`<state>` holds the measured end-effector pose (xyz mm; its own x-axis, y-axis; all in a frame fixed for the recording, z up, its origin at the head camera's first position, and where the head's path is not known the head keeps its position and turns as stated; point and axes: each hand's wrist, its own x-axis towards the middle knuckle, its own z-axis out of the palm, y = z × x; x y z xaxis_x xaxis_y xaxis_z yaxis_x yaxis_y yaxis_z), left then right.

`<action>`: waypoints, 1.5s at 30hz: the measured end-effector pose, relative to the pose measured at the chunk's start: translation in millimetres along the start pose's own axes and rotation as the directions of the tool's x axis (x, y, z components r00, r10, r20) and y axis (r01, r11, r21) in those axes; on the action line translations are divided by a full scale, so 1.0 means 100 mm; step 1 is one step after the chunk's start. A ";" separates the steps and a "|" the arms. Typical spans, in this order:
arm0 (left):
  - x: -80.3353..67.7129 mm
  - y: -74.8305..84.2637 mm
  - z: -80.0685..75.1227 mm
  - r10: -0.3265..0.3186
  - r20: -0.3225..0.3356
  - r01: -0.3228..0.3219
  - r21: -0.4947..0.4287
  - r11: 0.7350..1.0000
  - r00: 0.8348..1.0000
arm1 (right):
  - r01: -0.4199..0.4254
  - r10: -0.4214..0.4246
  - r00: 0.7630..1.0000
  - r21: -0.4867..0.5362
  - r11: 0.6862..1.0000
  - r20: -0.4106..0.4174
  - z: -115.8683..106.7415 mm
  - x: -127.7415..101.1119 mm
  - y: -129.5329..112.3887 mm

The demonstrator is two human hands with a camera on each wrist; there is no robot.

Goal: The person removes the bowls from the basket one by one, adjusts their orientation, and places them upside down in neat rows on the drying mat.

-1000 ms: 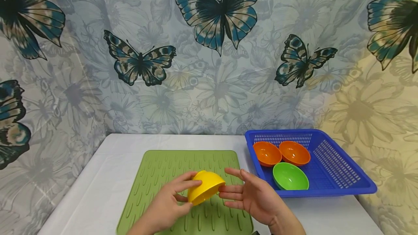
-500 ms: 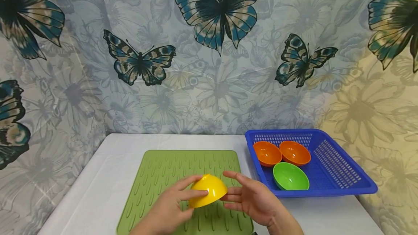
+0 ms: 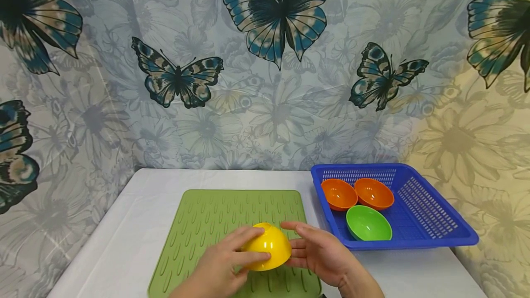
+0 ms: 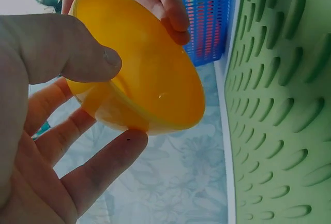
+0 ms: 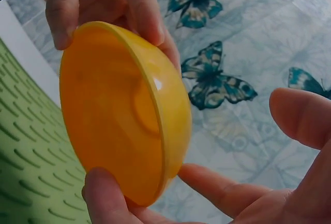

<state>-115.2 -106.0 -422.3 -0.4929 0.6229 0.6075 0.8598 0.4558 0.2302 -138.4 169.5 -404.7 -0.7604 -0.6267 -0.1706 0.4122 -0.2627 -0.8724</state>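
A small yellow bowl point(image 3: 271, 247) is held above the green mat point(image 3: 232, 208), turned over so its hollow faces down. My left hand point(image 3: 223, 261) pinches its rim from the left. In the left wrist view the thumb point(image 4: 93, 61) lies inside the yellow bowl point(image 4: 155, 84), with fingers spread along the outside. My right hand point(image 3: 325, 256) is at the bowl's right side, fingers extended. In the right wrist view its fingertips point(image 5: 201, 180) touch the bowl point(image 5: 116, 115) near the rim, while the thumb stands off from it.
A blue basket point(image 3: 430, 240) stands at the right on the white-covered table point(image 3: 112, 229). Inside it are two orange bowls point(image 3: 374, 194) and a green bowl point(image 3: 368, 223). A butterfly-patterned cloth point(image 3: 265, 132) hangs behind the table.
The yellow bowl has shifted slightly right and toward me, and its tilt has changed so more of its outside shows. The left hand moved with it; the right hand stayed close beside it.
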 end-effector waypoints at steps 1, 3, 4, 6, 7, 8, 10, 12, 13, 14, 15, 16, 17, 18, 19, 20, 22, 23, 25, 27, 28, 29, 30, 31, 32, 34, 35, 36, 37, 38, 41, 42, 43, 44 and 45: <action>0.00 0.00 0.00 0.017 0.002 -0.017 0.016 1.000 1.000 | 0.000 0.000 1.000 -0.008 1.000 0.005 -0.01 0.00 0.00; 0.01 0.01 0.00 0.048 0.003 -0.048 0.048 0.998 0.999 | -0.001 0.001 1.000 -0.025 1.000 0.015 -0.02 0.00 0.01; 0.01 0.01 -0.01 0.059 0.004 -0.059 0.055 0.997 0.998 | -0.002 0.002 1.000 -0.032 0.999 0.019 -0.03 0.00 0.02; 0.01 0.01 -0.01 0.079 0.000 -0.079 0.064 0.995 0.997 | -0.004 0.005 1.000 -0.042 0.999 0.029 -0.05 0.00 0.02; 0.01 0.01 -0.01 0.087 -0.002 -0.087 0.065 0.994 0.996 | -0.005 0.007 0.999 -0.045 0.999 0.033 -0.06 -0.01 0.03; 0.01 0.02 0.00 0.095 -0.004 -0.094 0.065 0.993 0.995 | -0.008 0.009 0.999 -0.046 0.999 0.039 -0.06 -0.01 0.03; 0.01 0.02 0.00 0.107 -0.003 -0.107 0.064 0.992 0.994 | -0.012 0.014 0.999 -0.045 0.999 0.050 -0.07 -0.01 0.03; 0.01 0.02 0.02 0.125 0.005 -0.125 0.069 0.990 0.992 | -0.020 0.022 0.998 -0.041 0.999 0.058 -0.08 -0.01 0.03; 0.01 0.02 0.03 0.133 0.011 -0.133 0.072 0.988 0.991 | -0.028 0.030 0.998 -0.037 0.999 0.059 -0.08 -0.01 0.03; 0.01 0.02 0.04 0.139 0.020 -0.140 0.077 0.987 0.990 | -0.035 0.038 0.998 -0.036 0.999 0.059 -0.08 -0.02 0.03; 0.01 0.02 0.05 0.145 0.030 -0.147 0.082 0.986 0.989 | -0.042 0.044 0.997 -0.036 0.998 0.056 -0.07 -0.02 0.03; 0.01 0.02 0.06 0.156 0.038 -0.158 0.089 0.983 0.987 | -0.051 0.053 0.997 -0.037 0.998 0.052 -0.07 -0.02 0.03; 0.01 0.02 0.07 0.162 0.048 -0.166 0.097 0.981 0.986 | -0.059 0.061 0.997 -0.040 0.997 0.047 -0.07 -0.03 0.02; 0.01 0.03 0.07 0.169 0.053 -0.174 0.103 0.979 0.984 | -0.069 0.071 0.997 -0.041 0.997 0.043 -0.07 -0.03 0.02; 0.01 0.03 0.08 0.173 0.057 -0.178 0.109 0.978 0.983 | -0.077 0.079 0.996 -0.044 0.996 0.041 -0.06 -0.04 0.02; 0.01 0.04 0.09 0.174 0.062 -0.180 0.112 0.977 0.983 | -0.083 0.085 0.996 -0.046 0.995 0.038 -0.06 -0.04 0.02; 0.01 0.05 0.10 0.182 0.066 -0.190 0.130 0.973 0.981 | -0.094 0.096 0.995 -0.049 0.994 0.040 -0.06 -0.04 0.03; 0.02 0.06 0.10 0.195 0.065 -0.203 0.152 0.967 0.979 | -0.098 0.100 0.994 -0.050 0.994 0.042 -0.06 -0.05 0.03; 0.03 0.08 0.11 0.224 0.068 -0.233 0.200 0.952 0.972 | -0.101 0.104 0.994 -0.057 0.993 0.042 -0.07 -0.05 0.04; 0.04 0.09 0.13 0.261 0.074 -0.272 0.240 0.932 0.962 | -0.099 0.102 0.994 -0.068 0.993 0.037 -0.07 -0.04 0.04; 0.05 0.10 0.14 0.281 0.077 -0.291 0.262 0.920 0.957 | -0.099 0.101 0.994 -0.074 0.992 0.032 -0.07 -0.04 0.05; 0.05 0.10 0.15 0.300 0.078 -0.309 0.281 0.908 0.951 | -0.097 0.099 0.995 -0.081 0.992 0.023 -0.07 -0.04 0.05; 0.06 0.10 0.16 0.309 0.081 -0.319 0.287 0.903 0.948 | -0.094 0.096 0.995 -0.089 0.992 0.016 -0.07 -0.04 0.06; 0.05 0.11 0.17 0.306 0.091 -0.319 0.286 0.904 0.948 | -0.092 0.093 0.996 -0.098 0.991 0.006 -0.07 -0.04 0.07; 0.05 0.11 0.18 0.311 0.092 -0.325 0.292 0.900 0.946 | -0.089 0.089 0.996 -0.109 0.990 -0.004 -0.06 -0.03 0.07; 0.05 0.13 0.20 0.310 0.096 -0.325 0.308 0.894 0.946 | -0.082 0.079 0.997 -0.138 0.987 -0.024 -0.05 -0.03 0.09; 0.04 0.14 0.21 0.307 0.099 -0.323 0.315 0.892 0.946 | -0.079 0.074 0.997 -0.156 0.985 -0.038 -0.05 -0.03 0.09; 0.04 0.14 0.21 0.307 0.103 -0.324 0.327 0.888 0.946 | -0.077 0.069 0.996 -0.173 0.982 -0.051 -0.04 -0.03 0.10; 0.04 0.15 0.22 0.306 0.105 -0.323 0.337 0.884 0.946 | -0.076 0.065 0.996 -0.190 0.979 -0.066 -0.04 -0.03 0.11; 0.05 0.16 0.23 0.313 0.100 -0.328 0.348 0.878 0.945 | -0.076 0.061 0.995 -0.204 0.976 -0.078 -0.03 -0.02 0.11; 0.05 0.17 0.24 0.310 0.109 -0.328 0.366 0.871 0.944 | -0.080 0.055 0.992 -0.230 0.970 -0.115 -0.02 -0.01 0.13; 0.05 0.17 0.24 0.314 0.109 -0.332 0.372 0.867 0.943 | -0.081 0.053 0.991 -0.233 0.969 -0.122 -0.02 -0.01 0.13; 0.05 0.18 0.24 0.313 0.110 -0.332 0.372 0.867 0.943 | -0.080 0.052 0.991 -0.233 0.969 -0.127 -0.02 -0.01 0.14; 0.05 0.18 0.24 0.314 0.113 -0.333 0.376 0.865 0.943 | -0.080 0.051 0.990 -0.232 0.970 -0.131 -0.01 -0.01 0.14; 0.05 0.18 0.24 0.318 0.116 -0.338 0.383 0.860 0.941 | -0.081 0.050 0.989 -0.231 0.970 -0.136 -0.01 -0.01 0.14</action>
<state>-105.4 -79.4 -432.7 -0.2064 0.8050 0.5562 0.8548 0.4250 -0.2979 -132.5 167.4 -417.3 -0.7999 -0.5334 -0.2749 0.3455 -0.0349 -0.9378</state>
